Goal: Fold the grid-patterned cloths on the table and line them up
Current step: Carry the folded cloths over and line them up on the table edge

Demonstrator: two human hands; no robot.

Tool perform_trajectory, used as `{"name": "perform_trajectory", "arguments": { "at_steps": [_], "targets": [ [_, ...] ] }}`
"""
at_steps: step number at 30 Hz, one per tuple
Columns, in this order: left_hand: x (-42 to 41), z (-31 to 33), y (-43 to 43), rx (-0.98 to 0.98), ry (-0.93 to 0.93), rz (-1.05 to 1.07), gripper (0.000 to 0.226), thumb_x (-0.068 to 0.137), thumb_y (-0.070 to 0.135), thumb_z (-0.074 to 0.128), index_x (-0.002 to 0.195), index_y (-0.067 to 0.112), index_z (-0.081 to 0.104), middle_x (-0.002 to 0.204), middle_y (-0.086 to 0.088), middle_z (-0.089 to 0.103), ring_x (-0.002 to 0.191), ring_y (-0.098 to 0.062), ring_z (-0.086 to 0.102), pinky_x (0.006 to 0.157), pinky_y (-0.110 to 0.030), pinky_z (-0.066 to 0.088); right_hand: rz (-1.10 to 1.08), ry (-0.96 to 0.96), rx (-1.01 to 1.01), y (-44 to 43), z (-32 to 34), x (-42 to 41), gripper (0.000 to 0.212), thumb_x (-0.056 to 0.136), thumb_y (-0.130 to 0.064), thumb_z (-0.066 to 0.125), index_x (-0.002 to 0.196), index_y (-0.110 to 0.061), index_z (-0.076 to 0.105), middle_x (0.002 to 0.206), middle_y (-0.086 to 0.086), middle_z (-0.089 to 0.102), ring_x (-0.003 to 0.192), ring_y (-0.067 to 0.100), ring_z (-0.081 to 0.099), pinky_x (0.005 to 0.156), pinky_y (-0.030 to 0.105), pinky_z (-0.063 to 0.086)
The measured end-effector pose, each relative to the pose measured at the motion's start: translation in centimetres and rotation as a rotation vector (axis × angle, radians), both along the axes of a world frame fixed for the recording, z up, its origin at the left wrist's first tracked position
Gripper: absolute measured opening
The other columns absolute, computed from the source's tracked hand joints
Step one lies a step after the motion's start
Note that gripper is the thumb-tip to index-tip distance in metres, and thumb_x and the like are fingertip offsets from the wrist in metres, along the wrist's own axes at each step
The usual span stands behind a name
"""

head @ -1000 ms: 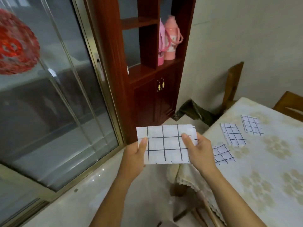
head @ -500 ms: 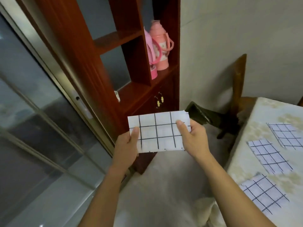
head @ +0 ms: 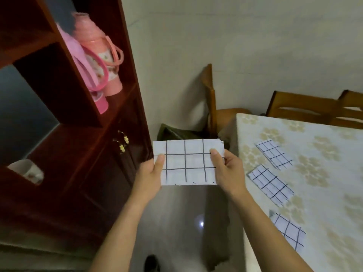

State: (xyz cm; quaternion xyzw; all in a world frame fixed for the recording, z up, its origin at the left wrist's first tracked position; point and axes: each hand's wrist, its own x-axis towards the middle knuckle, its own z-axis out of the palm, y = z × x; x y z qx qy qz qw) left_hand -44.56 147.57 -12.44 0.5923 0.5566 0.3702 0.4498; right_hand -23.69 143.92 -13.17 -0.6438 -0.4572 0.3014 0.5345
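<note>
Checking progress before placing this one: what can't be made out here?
Held cloth: head view, side edges under the left hand and right hand; layer count unclear.
Near cloth: head view, left edge behind the right forearm.
Table: head view, cut off at right and bottom edges; further cloths unseen.
Flasks: head view, blurred.

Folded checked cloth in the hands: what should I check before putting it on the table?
Both hands hold the white folded cloth with black grid lines: ok, left hand and right hand pinch its sides.
Folded: ok, layered edges show at its top right corner.
Over the table with the pale floral tablecloth: not ok, it hangs above the grey floor.
Three small grid-patterned cloths lined up: ok, far cloth, middle cloth, near cloth.
Room past the far cloth: ok, bare tablecloth.
</note>
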Motion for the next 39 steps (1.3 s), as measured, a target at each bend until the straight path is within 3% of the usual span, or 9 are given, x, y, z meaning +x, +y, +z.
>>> {"name": "perform_trajectory", "arguments": {
  "at_steps": [3,6,11,17,20,27,29,34,39],
  "targets": [
    [0.1,0.4,5.6,0.032,-0.025,-0.033,0.037,0.106,0.032,0.047,0.092,0.011,0.073,0.081,0.008,0.073,0.070,0.008,0.067,0.065,-0.016,0.053,-0.063,-0.029,0.060,3.4,1.9,-0.5,0.023,0.102,-0.027,0.054,0.099,-0.015,0.073,0.088,-0.003,0.076,0.083,0.010,0.073,0.069,0.026,0.058],
    [1.5,1.0,10.5,0.071,-0.062,-0.161,0.028,0.106,0.029,0.047,0.096,0.019,0.072,0.084,0.018,0.070,0.072,0.019,0.063,0.062,-0.003,0.044,-0.164,0.018,0.081,5.5,3.0,-0.1,0.021,0.102,-0.021,0.054,0.101,-0.008,0.071,0.085,-0.004,0.076,0.080,0.007,0.073,0.061,0.017,0.053],
    [6.1,-1.1,14.9,-0.007,-0.049,-0.406,0.030,0.106,0.033,0.044,0.114,0.020,0.070,0.096,0.016,0.072,0.087,0.007,0.068,0.068,-0.005,0.048,-0.381,0.074,0.015,6.6,1.1,2.6,0.021,0.101,-0.023,0.056,0.093,-0.010,0.071,0.076,-0.007,0.075,0.071,0.007,0.072,0.056,0.016,0.049],
    [14.4,-2.1,20.7,-0.051,-0.005,-0.586,0.022,0.107,0.028,0.044,0.099,0.033,0.064,0.081,0.022,0.066,0.075,0.021,0.062,0.060,-0.001,0.044,-0.575,0.121,0.019,9.9,-0.8,7.8,0.024,0.101,-0.019,0.055,0.083,-0.014,0.069,0.067,-0.012,0.072,0.060,-0.002,0.065,0.050,0.013,0.046],
    [18.6,-1.5,24.6,-0.033,0.033,-0.656,0.023,0.107,0.032,0.042,0.110,0.031,0.065,0.087,0.025,0.068,0.080,0.019,0.064,0.062,-0.003,0.047,-0.627,0.198,0.043,13.6,-1.1,11.6,0.023,0.101,-0.018,0.054,0.083,-0.013,0.067,0.062,-0.016,0.070,0.057,-0.002,0.065,0.047,0.011,0.044],
    [27.0,0.8,35.1,0.018,0.018,-0.587,0.028,0.106,0.038,0.043,0.106,0.032,0.071,0.098,0.011,0.077,0.094,-0.006,0.073,0.080,-0.026,0.058,-0.578,0.119,0.023,24.8,-0.3,21.2,0.022,0.102,-0.032,0.052,0.090,-0.023,0.068,0.079,-0.008,0.072,0.076,0.004,0.069,0.058,0.021,0.053],
    [29.8,0.4,36.8,0.034,0.009,-0.549,0.029,0.107,0.036,0.043,0.102,0.030,0.072,0.093,0.013,0.076,0.091,-0.007,0.073,0.075,-0.020,0.056,-0.594,0.113,0.015,27.1,-0.9,24.2,0.024,0.100,-0.039,0.053,0.089,-0.025,0.069,0.084,-0.005,0.073,0.080,0.012,0.070,0.065,0.032,0.057],
    [35.4,-2.7,39.7,0.001,0.037,-0.632,0.031,0.107,0.040,0.040,0.111,0.032,0.069,0.097,0.018,0.073,0.093,0.002,0.070,0.071,-0.010,0.052,-0.663,0.276,-0.059,27.8,-3.8,28.4,0.029,0.098,-0.040,0.059,0.091,-0.014,0.070,0.075,-0.003,0.071,0.066,0.011,0.067,0.050,0.027,0.049],
    [41.9,-6.9,42.8,-0.123,0.022,-0.802,0.033,0.106,0.041,0.039,0.123,0.030,0.065,0.107,0.016,0.073,0.096,0.004,0.070,0.071,-0.011,0.054,-0.708,0.373,-0.131,28.6,-7.5,32.7,0.022,0.095,-0.032,0.065,0.110,-0.016,0.072,0.101,-0.002,0.076,0.088,0.013,0.073,0.072,0.032,0.061]
  ]
}}
